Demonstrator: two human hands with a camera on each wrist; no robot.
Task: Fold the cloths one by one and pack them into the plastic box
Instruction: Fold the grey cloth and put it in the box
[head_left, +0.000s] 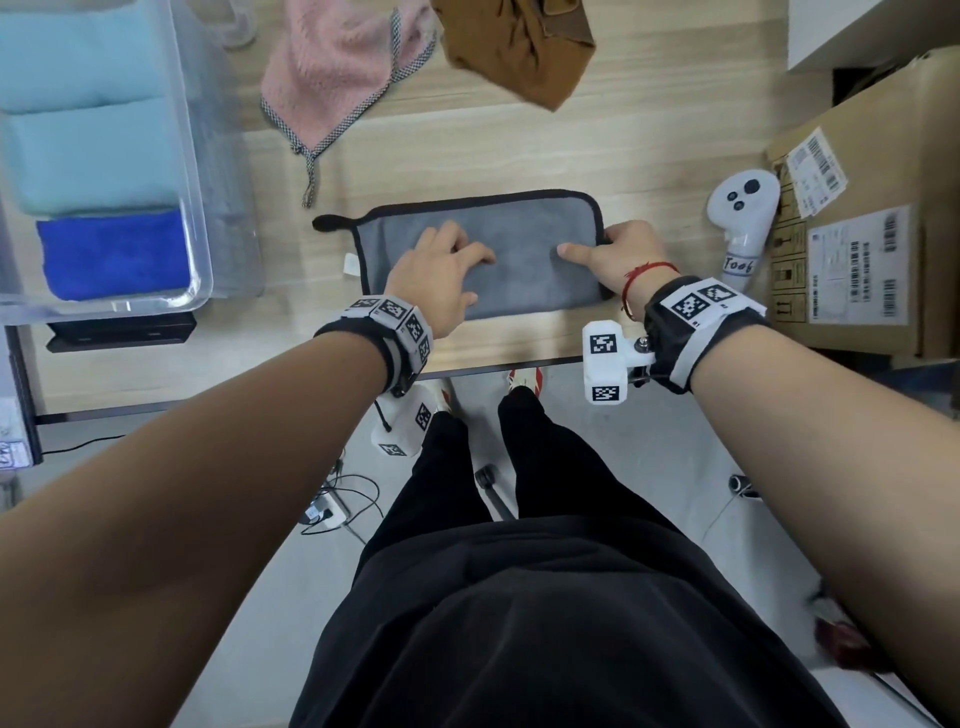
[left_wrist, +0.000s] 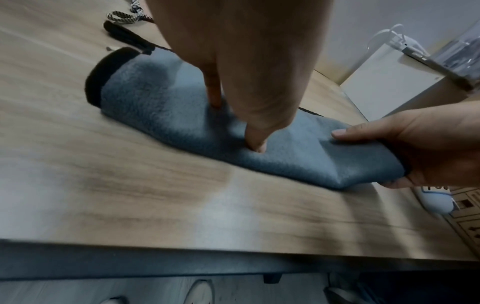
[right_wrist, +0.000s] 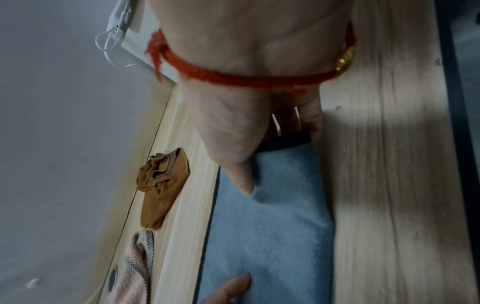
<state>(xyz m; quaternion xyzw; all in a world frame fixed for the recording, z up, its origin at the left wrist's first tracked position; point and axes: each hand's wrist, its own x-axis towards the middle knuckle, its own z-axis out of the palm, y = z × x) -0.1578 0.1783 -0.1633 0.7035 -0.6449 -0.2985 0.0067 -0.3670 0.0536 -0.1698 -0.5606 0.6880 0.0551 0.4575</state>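
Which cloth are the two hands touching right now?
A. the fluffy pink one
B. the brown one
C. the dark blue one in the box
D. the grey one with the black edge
D: the left hand presses on the middle of the grey cloth and the right hand grips its right end, while the pink cloth and brown cloth lie untouched farther back on the table.

Both bare forearms are reaching forward from the lower corners of the head view, each wrist wearing a strap with black-and-white markers. The left hand (head_left: 441, 270) is sitting just left of centre, fingertips (left_wrist: 257, 147) pressing down, fingers bent. The right hand (head_left: 621, 260), a red string at its wrist, is pinching at centre right, thumb on top, fingers curled under.
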